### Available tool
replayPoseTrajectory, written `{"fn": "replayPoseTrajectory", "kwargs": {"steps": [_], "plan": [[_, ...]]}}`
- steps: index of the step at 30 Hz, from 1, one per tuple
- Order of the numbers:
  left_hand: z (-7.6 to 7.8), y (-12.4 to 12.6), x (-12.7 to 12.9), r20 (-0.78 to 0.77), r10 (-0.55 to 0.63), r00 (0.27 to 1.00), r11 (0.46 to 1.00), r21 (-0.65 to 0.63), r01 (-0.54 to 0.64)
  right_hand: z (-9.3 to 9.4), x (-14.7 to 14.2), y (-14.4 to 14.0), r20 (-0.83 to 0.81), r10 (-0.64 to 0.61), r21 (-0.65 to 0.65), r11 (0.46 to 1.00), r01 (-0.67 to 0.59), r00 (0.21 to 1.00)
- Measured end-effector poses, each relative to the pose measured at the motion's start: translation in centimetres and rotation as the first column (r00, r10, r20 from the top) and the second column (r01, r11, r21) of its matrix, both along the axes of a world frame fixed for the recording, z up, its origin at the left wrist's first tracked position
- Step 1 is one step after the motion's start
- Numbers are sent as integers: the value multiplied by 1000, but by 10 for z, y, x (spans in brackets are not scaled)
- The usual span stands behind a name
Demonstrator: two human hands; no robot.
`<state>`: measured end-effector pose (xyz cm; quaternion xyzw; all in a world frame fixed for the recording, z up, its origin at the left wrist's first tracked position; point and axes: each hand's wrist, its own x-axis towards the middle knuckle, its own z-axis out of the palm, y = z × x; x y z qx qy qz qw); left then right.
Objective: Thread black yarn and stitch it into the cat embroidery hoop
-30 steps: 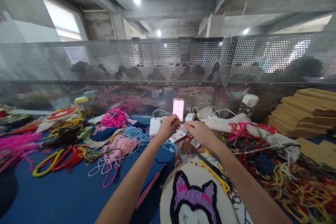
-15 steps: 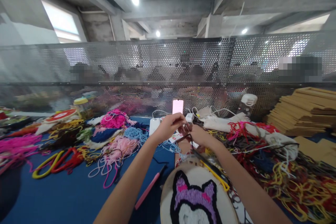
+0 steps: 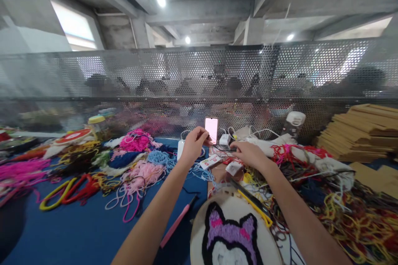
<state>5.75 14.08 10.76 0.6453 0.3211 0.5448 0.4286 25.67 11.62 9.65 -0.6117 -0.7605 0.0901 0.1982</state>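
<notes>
Head-camera view showed both bare hands raised over the cluttered blue table (image 3: pixel 71 232), holding a thin black strand of yarn (image 3: pixel 221 148) stretched between them. The strand's long axis ran almost level, left to right, just in front of the lit pink phone screen (image 3: pixel 211 127). The left hand (image 3: pixel 193 147) had its fingertips pinched shut on the strand's left end; the right hand (image 3: pixel 247 153) lay palm down with fingers curled over the right end, though the exact grip could not be made out. Half a second earlier the hands had been nearly touching with the strand looped below them; they had since drawn apart. The round embroidery hoop with a purple-and-black cat face (image 3: pixel 231 236) sat nearest the camera, unmoved.
</notes>
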Motion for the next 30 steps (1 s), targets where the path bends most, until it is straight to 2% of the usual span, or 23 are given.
{"fn": "replayPoseTrajectory", "kwargs": {"steps": [3, 5, 6, 10, 13, 16, 25, 30], "plan": [[-5, 4, 0, 97, 38, 995, 993, -112, -27, 13, -21, -15, -1, -38, 151, 988, 37, 999], [-7, 5, 1, 135, 26, 990, 987, -161, -4, 14, -38, -24, 2, 81, 193, 978, -80, 997], [-8, 5, 2, 143, 19, 990, 984, -177, 6, 12, -46, -27, -16, 123, 170, 978, -119, 992], [-11, 1, 8, 135, -7, 991, 976, -216, 37, -9, -67, -26, -153, 101, -13, 995, -104, 983], [-12, -3, 13, 118, -19, 993, 971, -236, 47, -23, -72, -17, -256, 178, -114, 970, -213, 950], [-13, -5, 15, 89, -20, 996, 972, -231, 40, -25, -74, -13, -353, 227, -153, 943, -295, 908], [-14, 3, 3, -142, 4, 990, 998, -68, -14, 8, -62, -33, -434, 275, -15, 950, -312, 858], [-12, 0, 1, -286, -109, 952, 994, -5, 112, 24, -37, -30, -496, 244, 56, 967, -250, 833]]}}
